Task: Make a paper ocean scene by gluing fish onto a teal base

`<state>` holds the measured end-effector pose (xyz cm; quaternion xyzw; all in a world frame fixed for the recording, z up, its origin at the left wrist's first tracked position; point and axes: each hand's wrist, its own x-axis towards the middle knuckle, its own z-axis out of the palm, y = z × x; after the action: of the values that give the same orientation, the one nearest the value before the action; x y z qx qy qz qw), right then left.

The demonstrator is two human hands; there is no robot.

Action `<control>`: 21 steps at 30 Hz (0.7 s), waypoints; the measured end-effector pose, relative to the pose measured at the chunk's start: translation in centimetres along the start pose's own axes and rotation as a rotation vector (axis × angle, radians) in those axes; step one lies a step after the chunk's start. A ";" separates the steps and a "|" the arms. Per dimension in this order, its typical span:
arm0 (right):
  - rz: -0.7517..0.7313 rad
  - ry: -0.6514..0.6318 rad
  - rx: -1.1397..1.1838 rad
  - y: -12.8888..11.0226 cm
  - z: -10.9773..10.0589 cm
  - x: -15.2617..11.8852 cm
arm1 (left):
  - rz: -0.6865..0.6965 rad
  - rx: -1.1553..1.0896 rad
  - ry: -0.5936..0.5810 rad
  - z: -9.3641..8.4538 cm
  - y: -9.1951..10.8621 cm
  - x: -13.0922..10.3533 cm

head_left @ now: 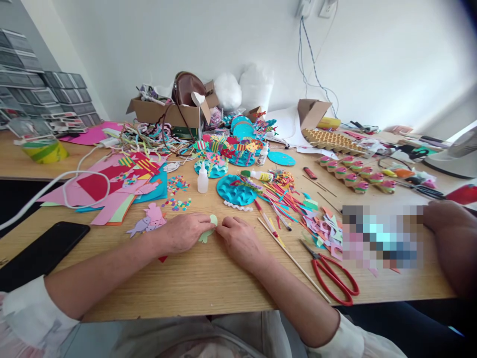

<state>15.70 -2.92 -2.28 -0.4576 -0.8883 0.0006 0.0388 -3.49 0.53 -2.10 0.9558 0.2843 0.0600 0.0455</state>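
Note:
Low over the front of the table, my left hand [186, 231] pinches a pale green paper cutout [213, 219], partly covered by the fingers. Close by on its right is my right hand [239, 239], fingers curled and pressed together at the cutout's edge; what they hold, if anything, is hidden. Pink and purple paper fish [153, 219] lie beyond my left wrist. Behind the hands stand a small white squeeze bottle [202, 180] and a blue wavy-surfaced disc [234, 190]. Coloured paper dots [178, 203] are scattered to the left of the bottle.
Red-handled scissors [333, 276] and a thin wooden stick [294, 261] lie right of my right forearm. A black phone [44, 251] rests at the left edge. Paper scraps [322, 226] spread on the right, near another person's arm [449, 233]. A cardboard box [156, 110] stands behind.

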 end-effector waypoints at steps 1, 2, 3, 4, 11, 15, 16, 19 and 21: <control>0.001 -0.001 0.002 0.0 0.0 0.0 | 0.006 -0.003 0.005 0.0 0.0 0.0; 0.001 -0.001 0.004 0.0 0.0 0.0 | 0.010 -0.005 0.008 0.0 0.0 0.0; 0.000 0.000 0.005 0.0 0.1 0.0 | 0.011 -0.006 0.007 -0.1 0.0 0.0; -0.002 0.001 0.006 0.0 0.1 0.0 | 0.008 -0.005 0.003 -0.1 0.0 0.1; -0.001 0.020 0.002 0.0 0.1 -0.1 | -0.008 0.020 -0.077 -0.7 0.5 0.6; 0.015 0.027 0.046 0.0 0.0 -0.1 | -0.037 0.036 -0.111 -0.8 0.9 0.6; 0.021 0.030 0.072 0.1 0.0 -0.1 | -0.043 0.037 -0.120 -0.8 0.9 0.6; 0.057 0.045 0.167 0.3 -0.3 -0.3 | -0.061 0.036 -0.115 -0.6 1.0 0.5; 0.090 0.058 0.211 0.4 -0.4 -0.4 | -0.061 0.023 -0.095 -0.5 0.8 0.5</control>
<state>16.27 -3.01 -1.87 -0.4903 -0.8604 0.0825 0.1124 -2.71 0.12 -1.46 0.9489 0.3116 0.0100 0.0499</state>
